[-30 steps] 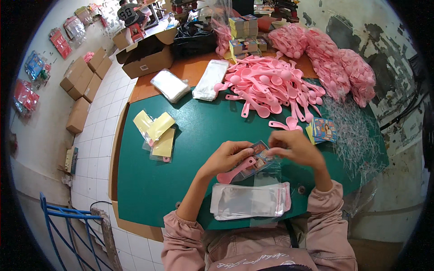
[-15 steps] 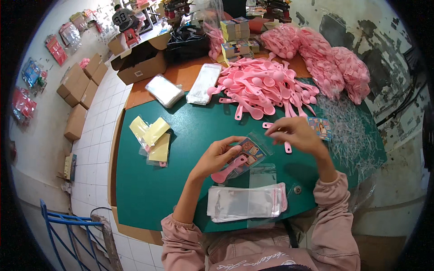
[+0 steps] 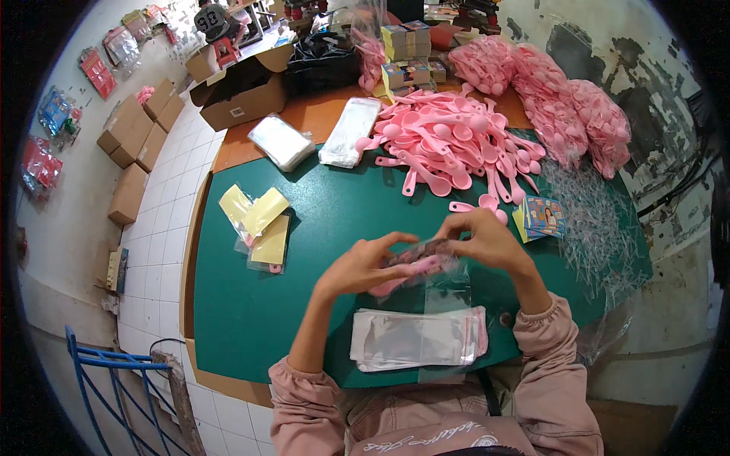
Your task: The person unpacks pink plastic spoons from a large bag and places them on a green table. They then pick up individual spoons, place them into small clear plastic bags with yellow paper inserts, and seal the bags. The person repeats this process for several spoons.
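Observation:
Between my two hands is a clear plastic bag with a pink measuring spoon (image 3: 417, 266) and a printed card inside, blurred by motion. My left hand (image 3: 357, 267) grips the bag's left side, fingers above and thumb below. At its right end the fingertips of my right hand (image 3: 487, 242) are closed on the plastic edge. Below lies a stack of flat clear bags (image 3: 411, 340), with one more bag set crosswise over it. Beyond my right hand are a few loose pink spoons (image 3: 487, 204) and a small pile of printed cards (image 3: 544, 218).
A heap of pink spoons (image 3: 449, 137) covers the table's far middle, with bagged spoons (image 3: 544, 95) behind it. Filled packs with yellow backs (image 3: 268, 213) lie at left. Farther back are two bag stacks (image 3: 280, 143) and an open carton (image 3: 243, 99). Plastic strips (image 3: 593, 213) litter the right.
My right hand has come left and down onto the bag's end, where it was apart before. The bag has turned flatter and moved slightly right. The printed cards are now uncovered.

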Demonstrator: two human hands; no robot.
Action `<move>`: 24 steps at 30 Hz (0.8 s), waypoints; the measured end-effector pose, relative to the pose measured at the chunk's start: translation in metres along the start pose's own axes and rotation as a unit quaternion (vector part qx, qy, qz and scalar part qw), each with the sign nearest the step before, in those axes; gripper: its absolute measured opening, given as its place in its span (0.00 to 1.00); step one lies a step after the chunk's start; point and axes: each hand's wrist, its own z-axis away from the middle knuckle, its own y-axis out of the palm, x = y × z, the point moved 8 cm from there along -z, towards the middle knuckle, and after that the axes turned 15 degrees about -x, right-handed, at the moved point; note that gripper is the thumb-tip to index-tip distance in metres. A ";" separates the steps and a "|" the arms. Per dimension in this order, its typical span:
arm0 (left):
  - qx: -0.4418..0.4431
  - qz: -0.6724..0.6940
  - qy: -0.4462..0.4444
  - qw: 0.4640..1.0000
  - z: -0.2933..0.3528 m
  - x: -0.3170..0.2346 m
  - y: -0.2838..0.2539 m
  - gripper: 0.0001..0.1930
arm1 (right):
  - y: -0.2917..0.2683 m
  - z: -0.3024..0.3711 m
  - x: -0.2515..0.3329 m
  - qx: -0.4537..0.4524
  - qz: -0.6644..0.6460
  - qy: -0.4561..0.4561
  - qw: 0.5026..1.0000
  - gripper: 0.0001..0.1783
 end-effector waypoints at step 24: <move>-0.002 0.181 -0.075 0.981 0.006 0.028 -0.017 0.24 | 0.000 0.002 -0.033 -0.012 -0.023 0.107 0.994 0.09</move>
